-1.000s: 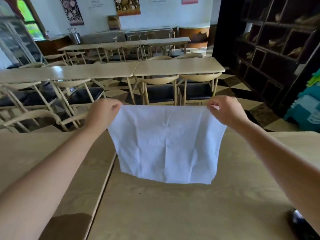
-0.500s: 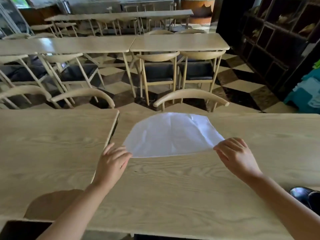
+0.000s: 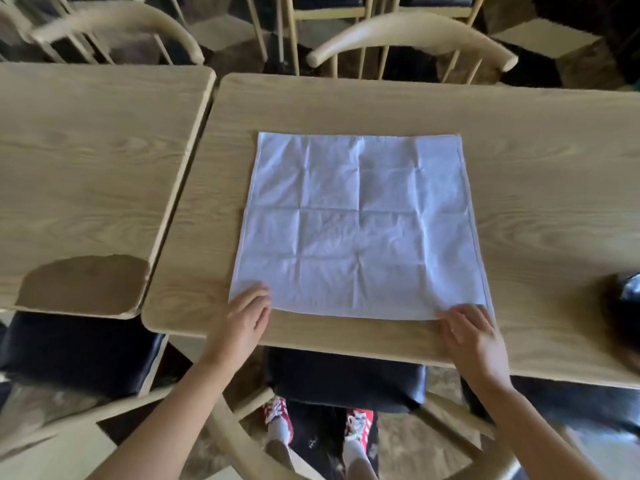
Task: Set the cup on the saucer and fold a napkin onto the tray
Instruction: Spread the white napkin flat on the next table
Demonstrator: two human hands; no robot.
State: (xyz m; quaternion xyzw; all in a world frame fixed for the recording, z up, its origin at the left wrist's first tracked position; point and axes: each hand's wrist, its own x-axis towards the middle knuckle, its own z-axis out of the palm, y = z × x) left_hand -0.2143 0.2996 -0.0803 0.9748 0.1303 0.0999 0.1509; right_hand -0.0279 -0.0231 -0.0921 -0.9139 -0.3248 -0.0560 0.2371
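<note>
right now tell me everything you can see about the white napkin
The napkin is a white, roughly square cloth with a thin hemmed edge, spread flat and unfolded on the light wooden table. Fold creases cross it in a grid, with finer wrinkles between. Its near edge lies close to the table's front edge. The left hand rests its fingers on the near left corner; the right hand touches the near right corner.

I'm looking at what seems a dining hall or café: two light-wood benches (image 3: 519, 140) pushed edge to edge, matching curved-back chairs (image 3: 412, 32) beyond, dark patterned floor.
</note>
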